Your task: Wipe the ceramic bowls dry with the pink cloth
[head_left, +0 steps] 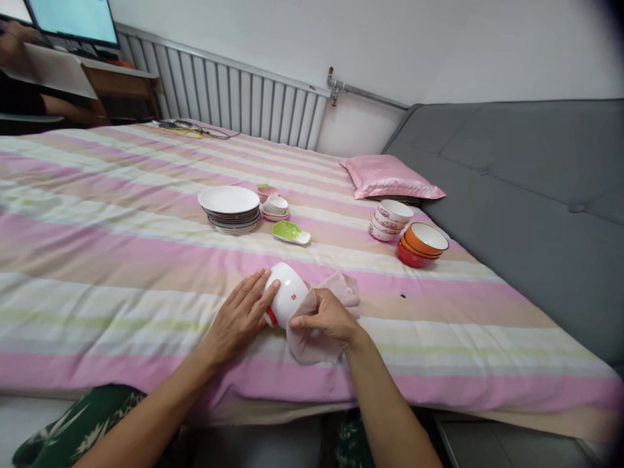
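A white bowl [287, 292] with a small red mark lies tilted on its side near the bed's front edge. My left hand [242, 312] is closed around its left side, thumb along the upper wall. Against the bowl's right side, my right hand [327, 318] grips a pale pink cloth [316, 348] between thumb and fingers. Part of the cloth spreads behind that hand. Beyond the bowl lies a green and white vegetable-shaped dish [291, 232]. The bowl's opening is mostly hidden from me.
On the striped bed [160, 312] stand a stack of plates [230, 201], small dishes [276, 207], patterned white bowls [390, 220] and orange and red bowls [422, 244]. A pink pillow [390, 175] lies by the grey headboard [511, 169]. Cables [195, 129] lie far back. Another person's arm [14, 45] shows at upper left.
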### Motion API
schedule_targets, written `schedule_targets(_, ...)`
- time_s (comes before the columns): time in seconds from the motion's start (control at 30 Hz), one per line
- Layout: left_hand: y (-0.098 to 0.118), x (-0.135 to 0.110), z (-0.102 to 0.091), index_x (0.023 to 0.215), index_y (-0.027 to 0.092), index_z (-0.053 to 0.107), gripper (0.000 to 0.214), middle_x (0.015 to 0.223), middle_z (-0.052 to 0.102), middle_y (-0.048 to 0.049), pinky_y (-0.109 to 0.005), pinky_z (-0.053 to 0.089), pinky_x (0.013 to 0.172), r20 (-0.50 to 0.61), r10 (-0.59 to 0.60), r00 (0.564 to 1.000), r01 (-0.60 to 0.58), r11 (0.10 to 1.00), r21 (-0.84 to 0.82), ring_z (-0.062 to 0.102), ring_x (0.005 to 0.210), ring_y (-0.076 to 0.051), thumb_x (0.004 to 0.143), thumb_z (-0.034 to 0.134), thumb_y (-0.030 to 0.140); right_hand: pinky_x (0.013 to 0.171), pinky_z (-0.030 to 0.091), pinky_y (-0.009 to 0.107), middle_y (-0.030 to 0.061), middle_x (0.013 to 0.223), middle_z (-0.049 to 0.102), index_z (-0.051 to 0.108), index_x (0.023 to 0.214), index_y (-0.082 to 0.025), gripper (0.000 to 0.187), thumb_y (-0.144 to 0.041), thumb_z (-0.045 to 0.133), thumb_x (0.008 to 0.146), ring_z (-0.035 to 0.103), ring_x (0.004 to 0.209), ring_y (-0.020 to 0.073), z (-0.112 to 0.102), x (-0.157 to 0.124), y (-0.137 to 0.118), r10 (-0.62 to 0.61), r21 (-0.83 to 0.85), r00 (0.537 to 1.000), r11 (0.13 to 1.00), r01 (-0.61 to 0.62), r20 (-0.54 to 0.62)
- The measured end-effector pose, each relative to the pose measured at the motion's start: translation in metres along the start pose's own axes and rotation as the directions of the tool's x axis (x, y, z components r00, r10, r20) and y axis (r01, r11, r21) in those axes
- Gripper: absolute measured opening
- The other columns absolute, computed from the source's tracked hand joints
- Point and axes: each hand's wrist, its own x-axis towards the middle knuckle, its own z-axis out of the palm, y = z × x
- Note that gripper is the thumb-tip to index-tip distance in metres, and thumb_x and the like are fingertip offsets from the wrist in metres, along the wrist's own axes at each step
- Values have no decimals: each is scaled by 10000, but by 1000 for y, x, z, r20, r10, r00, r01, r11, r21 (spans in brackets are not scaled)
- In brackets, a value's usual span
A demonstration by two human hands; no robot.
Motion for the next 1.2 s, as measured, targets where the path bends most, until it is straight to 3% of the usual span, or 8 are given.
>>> schedule_targets(0.27,0,2,-3,1485,204,193,692,1474,374,-181,-468,334,1098,-10,45,999,-45,999,11,351,1362,-302,889,545,196,541,389,214,-34,604,573,622,667,-135,324,-351,828,542,494,556,88,1,0,1,5,-22,999,1000,-6,-39)
schedule_targets(0.37,0,3,-1,1488,230,167,707,1476,372,-175,-458,366,1081,4,3,1000,-3,1000,-28,369,1354,-294,889,538,183,524,380,209,-37,589,566,607,641,-138,325,-360,824,548,486,538,82,3,1,-1,9,23,999,1000,-8,-39)
schedule_targets(0.47,1,1,4,1496,214,99,846,1501,313,-191,-469,385,1070,45,-126,991,132,975,-177,339,1367,-315,837,625,286,517,376,203,-44,575,553,595,625,-144,322,-357,825,550,471,529,74,4,2,-1,3,75,998,997,2,-64)
schedule_targets(0.57,3,-3,10,1494,193,23,1102,1521,246,-211,-506,376,1068,88,-297,951,309,898,-312,308,1373,-354,701,738,465,511,377,201,-47,569,548,596,632,-149,326,-353,832,537,462,525,74,5,2,-1,18,90,996,996,-10,-87)
schedule_targets(0.77,7,-3,9,1478,194,136,1080,1445,401,-195,-514,403,1030,294,-455,841,539,759,-367,430,1296,-364,648,745,519,573,427,217,-27,651,604,642,731,-147,321,-340,828,555,518,581,89,1,2,2,11,51,997,999,-7,-82)
schedule_targets(0.9,8,-2,7,1479,209,131,1099,1431,429,-173,-491,425,1006,331,-466,820,569,725,-389,460,1274,-350,625,766,483,608,448,236,-11,684,626,659,762,-141,343,-326,842,537,542,625,110,0,4,5,4,-32,999,999,-6,-46)
schedule_targets(1.03,9,-5,9,1486,215,99,1090,1445,417,-171,-478,443,984,325,-453,830,552,745,-373,472,1265,-347,648,747,470,654,466,262,10,770,663,676,847,-144,414,-313,856,516,570,691,137,2,4,11,14,-74,1000,997,-12,21)
schedule_targets(1.2,10,-6,8,1487,198,96,1076,1441,423,-179,-472,448,978,337,-448,828,551,761,-344,478,1261,-352,662,729,474,695,481,300,35,807,675,667,812,-133,375,-339,838,550,592,728,167,4,4,16,19,-100,996,995,-10,85)
